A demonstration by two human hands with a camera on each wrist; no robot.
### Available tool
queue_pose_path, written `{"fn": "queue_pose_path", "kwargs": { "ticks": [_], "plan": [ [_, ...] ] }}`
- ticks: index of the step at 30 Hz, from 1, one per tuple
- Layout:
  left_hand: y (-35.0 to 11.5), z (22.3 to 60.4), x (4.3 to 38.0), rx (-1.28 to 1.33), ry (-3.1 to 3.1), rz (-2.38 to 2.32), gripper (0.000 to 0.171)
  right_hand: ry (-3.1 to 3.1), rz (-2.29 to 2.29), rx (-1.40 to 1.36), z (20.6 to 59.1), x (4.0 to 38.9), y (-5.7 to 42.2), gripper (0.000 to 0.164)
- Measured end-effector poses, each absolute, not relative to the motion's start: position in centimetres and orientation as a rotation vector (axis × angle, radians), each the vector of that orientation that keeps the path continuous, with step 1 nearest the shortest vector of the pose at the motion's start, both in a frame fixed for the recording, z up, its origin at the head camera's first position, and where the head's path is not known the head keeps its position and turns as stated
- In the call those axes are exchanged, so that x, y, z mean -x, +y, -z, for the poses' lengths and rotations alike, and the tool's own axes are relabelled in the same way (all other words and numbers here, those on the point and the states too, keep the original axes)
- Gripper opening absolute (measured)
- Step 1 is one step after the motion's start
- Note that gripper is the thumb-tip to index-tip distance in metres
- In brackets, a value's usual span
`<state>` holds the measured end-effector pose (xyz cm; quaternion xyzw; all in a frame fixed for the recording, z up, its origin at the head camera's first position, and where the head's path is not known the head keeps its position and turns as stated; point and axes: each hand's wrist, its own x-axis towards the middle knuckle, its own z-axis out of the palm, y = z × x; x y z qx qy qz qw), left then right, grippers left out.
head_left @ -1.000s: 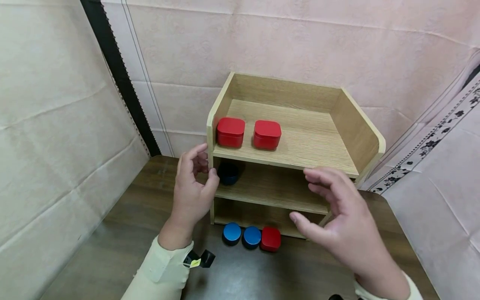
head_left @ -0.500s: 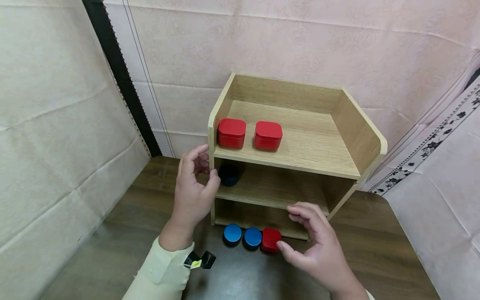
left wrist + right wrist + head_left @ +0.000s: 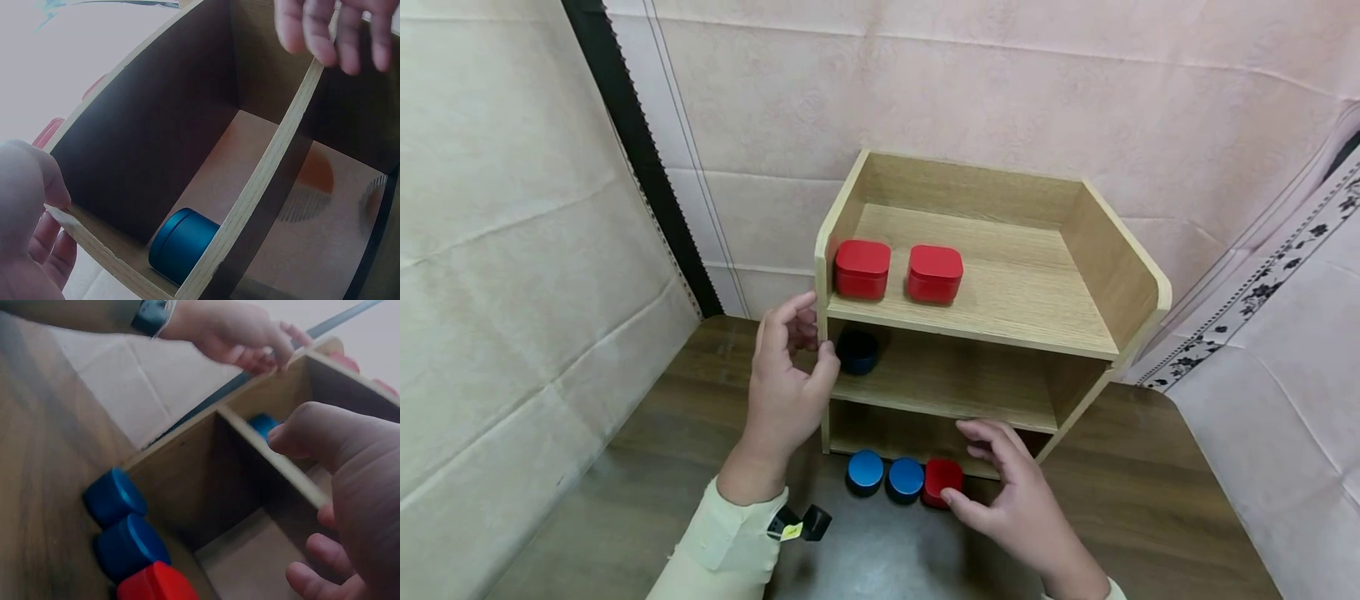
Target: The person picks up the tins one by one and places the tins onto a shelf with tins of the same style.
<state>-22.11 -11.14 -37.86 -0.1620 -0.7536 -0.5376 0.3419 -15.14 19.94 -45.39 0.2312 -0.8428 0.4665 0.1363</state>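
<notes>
My left hand (image 3: pixel 786 387) grips the left side panel of a wooden shelf unit (image 3: pixel 1015 275), thumb at the front edge and fingers along the outer face. A blue round tin (image 3: pixel 182 247) sits on the middle shelf right beside that panel. My right hand (image 3: pixel 1011 496) has its thumb and fingers spread apart with nothing between them. Its thumb tip overlaps the right edge of a red square box (image 3: pixel 942 482) in the head view. Left of this box, two blue-topped round tins (image 3: pixel 865 472) stand in a row with it on the table, before the bottom shelf.
Two red boxes (image 3: pixel 862 271) sit apart on the top shelf, toward its left. The dark wooden table (image 3: pixel 647 500) carries the unit. Pale cloth (image 3: pixel 1000 92) hangs behind and at both sides. A black strapped device (image 3: pixel 808 522) is on the left wrist.
My right hand has moved down and left from in front of the middle shelf to the red box on the table. The left hand stays at the side panel.
</notes>
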Motion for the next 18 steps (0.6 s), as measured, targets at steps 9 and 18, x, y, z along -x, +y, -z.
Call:
{"fn": "queue_pose_path", "kwargs": {
  "ticks": [9, 18],
  "plan": [
    [-11.2, 37.9, 22.1, 0.419, -1.959, 1.390, 0.065, -2.535, -1.218, -0.626, 46.7, 15.9, 20.5, 0.075],
    [-11.2, 38.0, 22.2, 0.424, -1.960, 1.376, 0.065, -2.726, -1.207, -0.488, 49.0, 17.2, 21.2, 0.082]
  ]
}}
